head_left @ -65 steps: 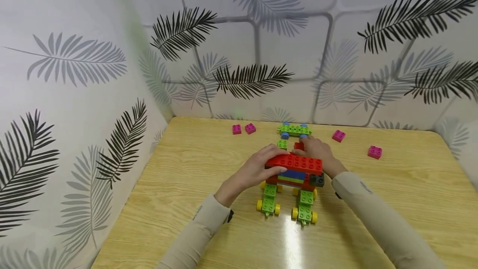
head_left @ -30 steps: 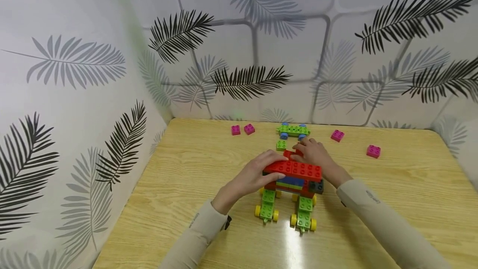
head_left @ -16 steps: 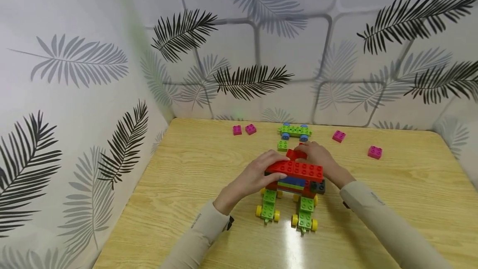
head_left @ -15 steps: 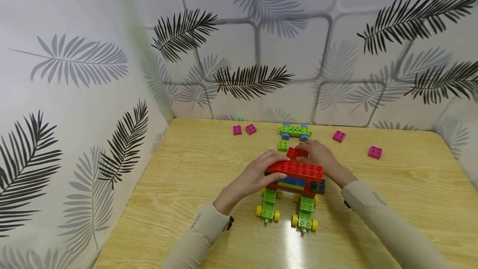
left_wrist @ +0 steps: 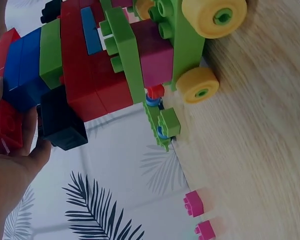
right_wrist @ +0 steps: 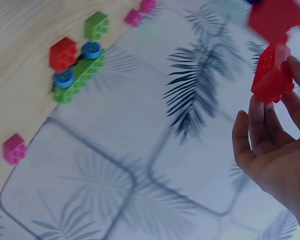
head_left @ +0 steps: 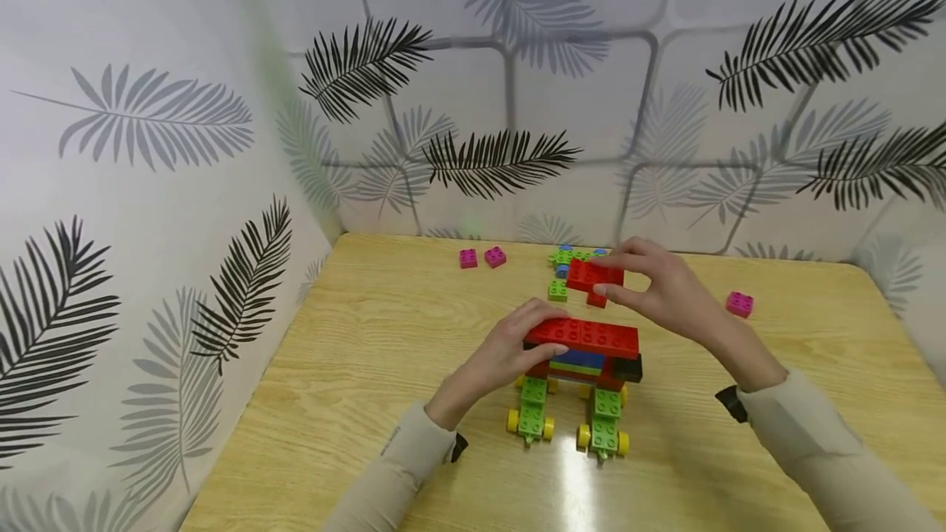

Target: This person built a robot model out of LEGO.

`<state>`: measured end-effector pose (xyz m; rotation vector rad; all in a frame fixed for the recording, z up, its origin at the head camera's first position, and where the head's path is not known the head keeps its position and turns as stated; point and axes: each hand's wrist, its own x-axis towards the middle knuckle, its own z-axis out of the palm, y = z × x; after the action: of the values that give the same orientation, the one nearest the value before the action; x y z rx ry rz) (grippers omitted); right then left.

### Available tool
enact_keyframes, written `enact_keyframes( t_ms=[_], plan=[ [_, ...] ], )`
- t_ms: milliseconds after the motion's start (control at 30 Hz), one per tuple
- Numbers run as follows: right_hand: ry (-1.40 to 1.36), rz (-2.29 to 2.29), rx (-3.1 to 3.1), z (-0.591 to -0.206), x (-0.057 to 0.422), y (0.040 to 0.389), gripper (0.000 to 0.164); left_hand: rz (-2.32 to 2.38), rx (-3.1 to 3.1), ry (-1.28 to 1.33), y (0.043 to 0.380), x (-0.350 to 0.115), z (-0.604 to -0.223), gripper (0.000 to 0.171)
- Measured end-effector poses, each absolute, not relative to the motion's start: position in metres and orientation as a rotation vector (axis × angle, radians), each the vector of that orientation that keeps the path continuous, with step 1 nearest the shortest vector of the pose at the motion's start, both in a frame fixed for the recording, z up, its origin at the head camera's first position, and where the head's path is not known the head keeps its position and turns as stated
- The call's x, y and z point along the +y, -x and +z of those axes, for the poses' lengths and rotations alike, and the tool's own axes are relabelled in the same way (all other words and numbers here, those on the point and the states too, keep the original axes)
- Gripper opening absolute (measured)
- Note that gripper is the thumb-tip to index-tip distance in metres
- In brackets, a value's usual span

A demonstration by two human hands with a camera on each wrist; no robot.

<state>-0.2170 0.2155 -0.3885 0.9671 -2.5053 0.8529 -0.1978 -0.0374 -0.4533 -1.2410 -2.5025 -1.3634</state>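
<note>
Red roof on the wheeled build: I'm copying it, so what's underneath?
Blue bricks, then a green layer, then red bricks. The left hand partly covers one end; anything further in is hidden.

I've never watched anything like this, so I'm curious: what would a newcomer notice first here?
Probably the block toy with yellow wheels, low in the middle of the head view, its red top gripped by the left hand. Just beyond it, the right hand holds a red brick above the table. Behind, black feather shapes stand out on the pale wall.
</note>
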Motion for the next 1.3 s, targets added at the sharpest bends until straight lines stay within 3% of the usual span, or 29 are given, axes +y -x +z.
enact_keyframes(
  t_ms=[233,533,1300],
  plan=[
    [-1.128,0.849,-2.510,-0.378,0.206,0.190,0.035,-1.513,-2.534,1.065,0.195,-0.036,-0.458,0.046],
    [-1.186,0.793,-2.502,-0.389,0.202,0.191,0.031,-1.657,-2.512,0.958,0.192,-0.030,-0.457,0.050],
    [-1.142,0.582,-2.612,-0.376,0.196,0.182,0.032,-1.661,-2.508,1.014,0.196,-0.030,-0.455,0.054]
  ],
)
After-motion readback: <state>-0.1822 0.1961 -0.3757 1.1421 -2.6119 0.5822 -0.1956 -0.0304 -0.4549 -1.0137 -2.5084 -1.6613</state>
